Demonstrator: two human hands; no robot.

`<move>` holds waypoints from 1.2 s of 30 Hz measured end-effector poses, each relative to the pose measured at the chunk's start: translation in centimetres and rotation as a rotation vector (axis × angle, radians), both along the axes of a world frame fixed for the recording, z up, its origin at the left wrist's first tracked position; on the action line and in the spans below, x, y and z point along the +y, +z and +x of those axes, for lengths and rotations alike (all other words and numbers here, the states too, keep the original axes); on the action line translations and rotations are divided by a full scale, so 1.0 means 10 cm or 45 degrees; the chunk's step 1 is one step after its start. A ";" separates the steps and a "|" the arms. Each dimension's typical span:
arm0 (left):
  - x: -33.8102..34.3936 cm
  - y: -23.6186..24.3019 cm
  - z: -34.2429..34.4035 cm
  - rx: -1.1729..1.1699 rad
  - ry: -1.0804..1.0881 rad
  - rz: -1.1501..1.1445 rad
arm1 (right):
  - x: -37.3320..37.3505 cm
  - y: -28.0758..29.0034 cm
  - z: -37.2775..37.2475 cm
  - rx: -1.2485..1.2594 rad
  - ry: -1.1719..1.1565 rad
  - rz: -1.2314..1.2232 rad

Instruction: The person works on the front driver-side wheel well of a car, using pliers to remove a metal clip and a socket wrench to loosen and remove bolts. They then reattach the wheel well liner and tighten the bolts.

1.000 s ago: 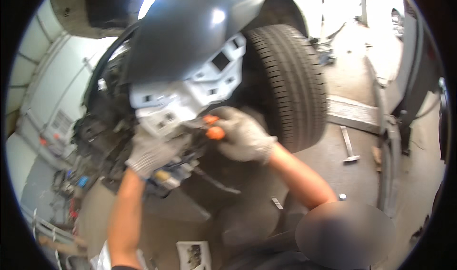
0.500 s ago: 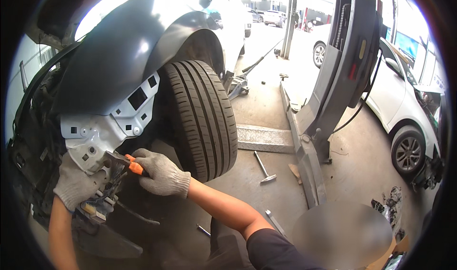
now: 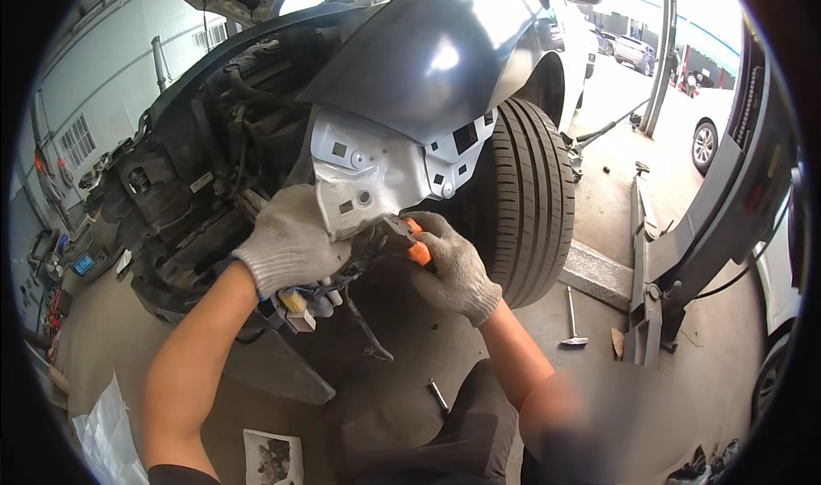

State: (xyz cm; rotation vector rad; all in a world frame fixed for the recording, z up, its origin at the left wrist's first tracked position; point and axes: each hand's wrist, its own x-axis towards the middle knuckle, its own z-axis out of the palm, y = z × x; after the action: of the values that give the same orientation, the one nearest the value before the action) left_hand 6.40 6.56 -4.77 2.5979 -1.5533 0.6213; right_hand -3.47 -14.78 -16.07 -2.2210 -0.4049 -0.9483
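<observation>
A silver-white metal bracket (image 3: 385, 164) with square holes sits below the dark fender (image 3: 402, 66) at the car's front corner. My right hand (image 3: 453, 267), in a grey knit glove, is closed round orange-handled pliers (image 3: 416, 247). Their dark jaws meet the bracket's lower edge, where dark wiring hangs; what exactly they bite is hard to see. On the other side my gloved left hand (image 3: 291, 237) presses up to the bracket's lower left edge. Its fingers curl in behind the metal, so what they hold is hidden. Below it hang wires with a yellowish connector (image 3: 295, 301).
A tyre (image 3: 534, 203) stands just right of my right hand. On the floor lie a hammer (image 3: 573, 322), a short metal tool (image 3: 439, 395) and a white tray (image 3: 272, 434) of small parts. A lift post (image 3: 718, 203) rises at right; plastic sheeting (image 3: 111, 434) lies at left.
My view has swung left, so the car and hands appear farther right and the open engine bay shows. The pliers stay at the bracket's lower edge, held in my right hand.
</observation>
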 end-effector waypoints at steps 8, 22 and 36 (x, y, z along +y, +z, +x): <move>-0.01 0.01 -0.02 0.000 -0.053 -0.045 | -0.05 -0.02 0.03 -0.108 -0.008 -0.013; -0.02 0.01 -0.05 -0.063 -0.088 -0.051 | 0.01 -0.08 0.14 -0.021 0.117 0.070; -0.04 0.00 -0.02 -0.010 -0.079 -0.113 | 0.08 -0.01 0.24 0.074 0.029 0.227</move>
State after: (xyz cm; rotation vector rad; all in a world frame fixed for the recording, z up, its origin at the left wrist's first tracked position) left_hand 6.18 6.20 -4.81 2.4766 -1.5641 0.6791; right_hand -1.07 -13.94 -16.14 -2.0731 -0.3059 -0.8709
